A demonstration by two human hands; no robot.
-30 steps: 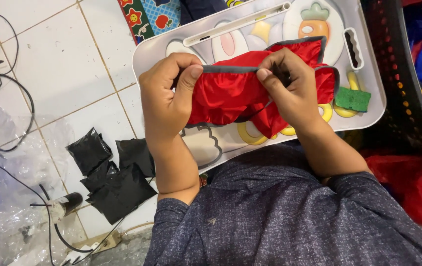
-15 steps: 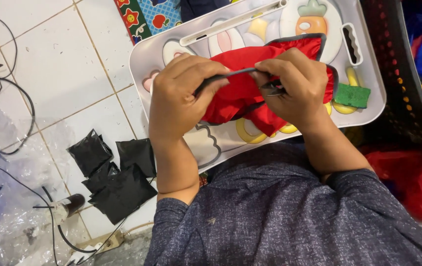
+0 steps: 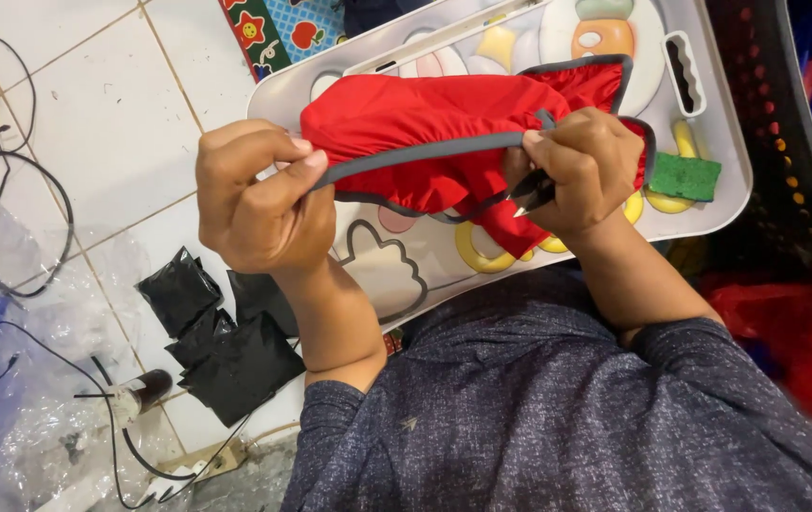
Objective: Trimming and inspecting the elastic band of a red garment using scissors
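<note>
Both forearms rise from dark sleeves, bent at the elbows, the hands level and well apart. The left hand (image 3: 259, 204) curls into a loose fist, thumb pressed over the forefinger in a pinch, knuckles facing up. The right hand (image 3: 586, 171) is closed too, fingers (image 3: 557, 152) folded inward above the pinch, wrist bent toward the body.

Red garment (image 3: 425, 123) bunched and stretched over the white tray (image 3: 709, 114), grey trim (image 3: 415, 154) pulled taut along its lower edge, left end pinched, right end gripped, small dark snips (image 3: 531, 192) poking out just below the trim
</note>
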